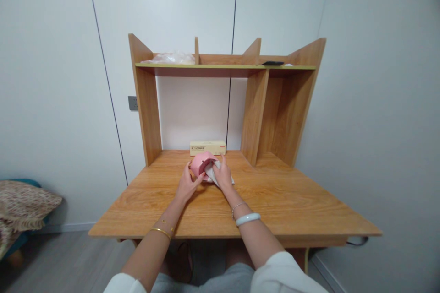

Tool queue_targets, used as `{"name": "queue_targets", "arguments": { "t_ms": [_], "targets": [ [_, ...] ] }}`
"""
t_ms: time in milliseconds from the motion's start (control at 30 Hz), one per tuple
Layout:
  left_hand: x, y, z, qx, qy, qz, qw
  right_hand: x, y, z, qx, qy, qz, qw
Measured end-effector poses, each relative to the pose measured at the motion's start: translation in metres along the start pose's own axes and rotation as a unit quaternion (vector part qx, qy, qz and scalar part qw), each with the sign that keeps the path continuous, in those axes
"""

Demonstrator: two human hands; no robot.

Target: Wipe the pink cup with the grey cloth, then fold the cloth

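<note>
I read desk (282,206) as widest: front edge under forearms, room to move sideways; shelf divider (255,119) bounds right rear. Cream carton (207,145) just behind limits forward push. Pink container (198,163) near desk middle, hollow side showing; looks light, stiff, perhaps slippery; I'd grip outer wall. Left hand (188,184) curls round it; right hand (224,175), part-closed, bunches soft white cloth (210,173) at hollow.

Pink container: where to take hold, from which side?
Likely the outer wall of the pink container, from the left, where the left grip holds it: its open mouth faces right, and the right grip with the white cloth occupies that side.
</note>
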State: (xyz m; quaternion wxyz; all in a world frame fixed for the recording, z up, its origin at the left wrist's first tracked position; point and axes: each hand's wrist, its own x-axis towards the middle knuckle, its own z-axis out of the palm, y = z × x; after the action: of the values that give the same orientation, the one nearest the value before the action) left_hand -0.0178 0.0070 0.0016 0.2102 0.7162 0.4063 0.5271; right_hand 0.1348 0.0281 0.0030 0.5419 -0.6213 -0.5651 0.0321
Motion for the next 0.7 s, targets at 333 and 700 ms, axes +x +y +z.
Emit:
{"name": "queue_targets", "arguments": {
  "t_ms": [333, 700],
  "targets": [
    [-0.002, -0.002, 0.001, -0.009, -0.01, -0.023, 1.0, -0.003, 0.003, 0.016, 0.094, -0.041, 0.005, 0.995],
    [-0.002, -0.001, 0.0, 0.106, -0.026, -0.045, 0.993, 0.0, -0.003, 0.002, -0.031, -0.009, -0.026, 0.999]
  ]
}}
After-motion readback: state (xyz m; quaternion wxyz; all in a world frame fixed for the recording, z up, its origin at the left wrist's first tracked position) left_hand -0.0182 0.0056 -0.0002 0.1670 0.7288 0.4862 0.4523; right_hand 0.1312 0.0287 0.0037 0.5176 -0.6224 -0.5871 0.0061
